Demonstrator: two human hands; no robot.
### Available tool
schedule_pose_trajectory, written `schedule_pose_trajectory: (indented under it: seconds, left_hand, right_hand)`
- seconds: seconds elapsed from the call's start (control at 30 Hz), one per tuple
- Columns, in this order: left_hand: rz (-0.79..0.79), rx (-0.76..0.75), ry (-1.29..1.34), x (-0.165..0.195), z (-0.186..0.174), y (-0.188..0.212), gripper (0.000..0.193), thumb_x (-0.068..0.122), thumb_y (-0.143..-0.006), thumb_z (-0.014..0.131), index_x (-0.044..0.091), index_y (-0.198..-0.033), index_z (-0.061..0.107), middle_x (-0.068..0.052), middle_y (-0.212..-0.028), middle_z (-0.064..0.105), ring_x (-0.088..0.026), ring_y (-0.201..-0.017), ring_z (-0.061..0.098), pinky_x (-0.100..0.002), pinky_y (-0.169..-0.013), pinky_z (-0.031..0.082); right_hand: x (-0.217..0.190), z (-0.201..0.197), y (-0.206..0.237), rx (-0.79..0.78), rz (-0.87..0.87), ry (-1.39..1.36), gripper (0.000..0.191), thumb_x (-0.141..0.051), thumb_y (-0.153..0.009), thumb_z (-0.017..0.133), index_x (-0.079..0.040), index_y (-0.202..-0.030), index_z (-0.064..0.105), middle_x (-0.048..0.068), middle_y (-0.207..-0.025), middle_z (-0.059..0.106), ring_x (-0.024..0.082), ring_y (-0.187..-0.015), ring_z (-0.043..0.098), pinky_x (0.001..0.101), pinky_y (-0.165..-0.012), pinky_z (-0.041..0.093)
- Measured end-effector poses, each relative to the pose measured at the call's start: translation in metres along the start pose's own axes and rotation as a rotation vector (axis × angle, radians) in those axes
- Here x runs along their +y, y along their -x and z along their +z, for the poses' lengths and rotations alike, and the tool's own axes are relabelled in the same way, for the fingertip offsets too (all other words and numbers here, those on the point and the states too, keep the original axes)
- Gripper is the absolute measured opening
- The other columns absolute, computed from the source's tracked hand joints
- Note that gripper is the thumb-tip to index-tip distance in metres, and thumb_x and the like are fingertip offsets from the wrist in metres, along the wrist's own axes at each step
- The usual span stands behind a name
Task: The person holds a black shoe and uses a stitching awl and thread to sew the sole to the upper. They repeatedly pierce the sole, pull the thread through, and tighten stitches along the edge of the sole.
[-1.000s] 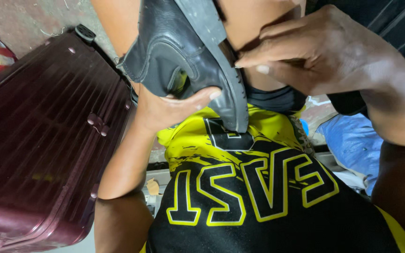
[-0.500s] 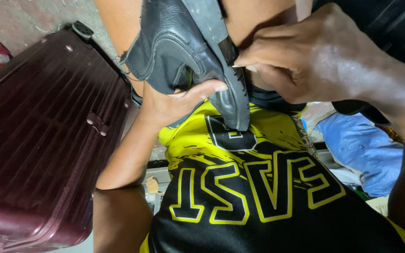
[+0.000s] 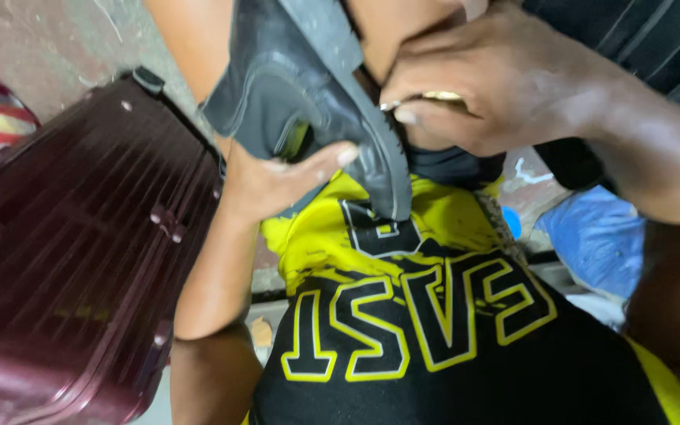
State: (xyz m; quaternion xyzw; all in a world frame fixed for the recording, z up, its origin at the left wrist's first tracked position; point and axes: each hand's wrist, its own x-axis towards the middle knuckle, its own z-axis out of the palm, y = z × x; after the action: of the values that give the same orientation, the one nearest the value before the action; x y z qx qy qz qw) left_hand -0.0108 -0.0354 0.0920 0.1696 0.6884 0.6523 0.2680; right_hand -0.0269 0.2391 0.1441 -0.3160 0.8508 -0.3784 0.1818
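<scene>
Shoe, dark grey with a thick ridged rubber sole, sits high in the view, tilted with its sole edge running down toward the person's lap and its lower end just above the yellow and black shirt. Left hand cups it from below, palm against the upper and thumb stretched across toward the sole edge, so that grip is closed on the shoe. Right hand comes in from the other side with fingers curled at the sole's upper edge; a ring shows on one finger, and the fingertips appear to press the rim, though whether they pinch it or only rest there cannot be told.

By its look the shoe is light and easy to turn in one hand. The upper seems soft and likely to give under pressure, while the sole looks stiff and grippy, with ridges that should resist slipping. The sole edge and the firm back part seem the surest places to hold; squeezing the upper would probably just fold it.

Much is out of sight. The top of the shoe is cut off by the frame, and its inside is hidden. A ribbed maroon suitcase lies close on the left, a blue bag on the right is blurred, and the floor barely shows.
</scene>
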Motion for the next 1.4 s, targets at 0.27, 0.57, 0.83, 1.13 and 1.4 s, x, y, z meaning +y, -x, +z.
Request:
schedule_pose_trajectory:
  seconds: [0.27,0.57,0.83,1.13,1.4]
  left_hand:
    - [-0.191,0.324,0.333,0.004,-0.031,0.029,0.022,0.005,-0.097,0.076,0.000,-0.112,0.062,-0.009,-0.105,0.067,-0.017,-0.095,0.068,-0.032,-0.090,0.060]
    - [-0.224,0.741,-0.264,-0.014,-0.121,0.070,0.024,0.011,-0.123,0.059,0.001,-0.102,0.054,-0.008,-0.088,0.061,-0.013,-0.079,0.064,-0.023,-0.067,0.055]
    - [0.093,0.351,-0.453,0.024,-0.064,0.041,0.045,0.005,-0.088,0.070,-0.001,-0.130,0.055,-0.010,-0.114,0.068,-0.020,-0.089,0.063,-0.034,-0.077,0.052]
    - [0.025,0.295,-0.364,-0.001,-0.076,0.059,0.012,0.009,-0.100,0.076,0.004,-0.106,0.066,-0.010,-0.097,0.064,-0.013,-0.071,0.057,-0.026,-0.063,0.047]
    - [-0.116,0.206,0.719,0.000,-0.065,0.038,0.024,0.021,-0.109,0.065,0.000,-0.096,0.059,-0.007,-0.086,0.065,-0.011,-0.066,0.053,-0.022,-0.059,0.042]
  right_hand:
    - [0.032,0.016,0.037,0.100,0.059,-0.222,0.021,0.000,-0.092,0.065,-0.002,-0.112,0.071,0.012,-0.096,0.070,0.032,-0.085,0.068,0.0415,-0.082,0.054]
    - [0.055,0.041,0.037,0.184,0.076,-0.454,0.010,0.002,-0.095,0.072,0.003,-0.105,0.072,0.013,-0.086,0.072,0.022,-0.073,0.071,0.0324,-0.072,0.053]
    - [0.055,0.042,0.044,0.200,0.258,-0.481,0.012,0.009,-0.093,0.065,0.005,-0.102,0.072,0.013,-0.093,0.073,0.018,-0.081,0.074,0.0261,-0.075,0.058]
    - [0.046,0.030,0.041,0.142,0.227,-0.388,0.020,0.007,-0.088,0.072,0.003,-0.108,0.072,0.014,-0.097,0.073,0.020,-0.079,0.072,0.0279,-0.069,0.053]
    - [0.032,0.020,0.032,0.127,0.150,-0.358,0.020,0.003,-0.095,0.068,-0.001,-0.113,0.073,0.013,-0.100,0.074,0.026,-0.089,0.072,0.0365,-0.085,0.056]
